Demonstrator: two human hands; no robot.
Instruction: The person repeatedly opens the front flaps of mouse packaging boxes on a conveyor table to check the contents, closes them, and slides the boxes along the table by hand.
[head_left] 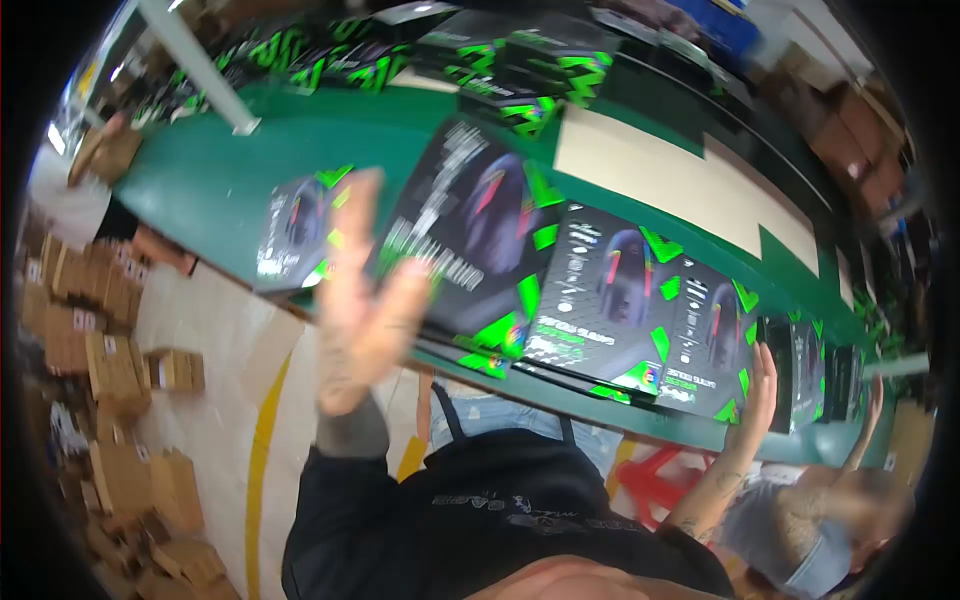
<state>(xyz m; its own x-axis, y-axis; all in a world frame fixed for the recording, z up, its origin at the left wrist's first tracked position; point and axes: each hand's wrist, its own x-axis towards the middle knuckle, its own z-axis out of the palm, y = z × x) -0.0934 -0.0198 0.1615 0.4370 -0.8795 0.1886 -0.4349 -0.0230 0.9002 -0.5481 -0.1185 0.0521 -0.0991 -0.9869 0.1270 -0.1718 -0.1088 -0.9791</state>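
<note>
Four black boxes with green corners and a mouse picture lie along the green table's near side: a small one (pixel 292 232) at the left, a large one (pixel 475 225), then a middle one (pixel 605 295) and a right one (pixel 708 340). My left hand (pixel 365 300), blurred, has its fingers spread between the small box and the large box's left side; whether it touches either is unclear. Beside the right box's outer edge, my right hand (pixel 757 400) stands edge-on, fingers stretched out, with nothing visible in it.
More boxes (pixel 805 375) stand right of my right hand. Stacked black-green boxes (pixel 500 60) and beige card (pixel 650 170) lie across the green table (pixel 200 150). A metal post (pixel 200 65) rises at the left. Co-workers (pixel 800 520) are at both sides; cartons (pixel 120 370) cover the left floor.
</note>
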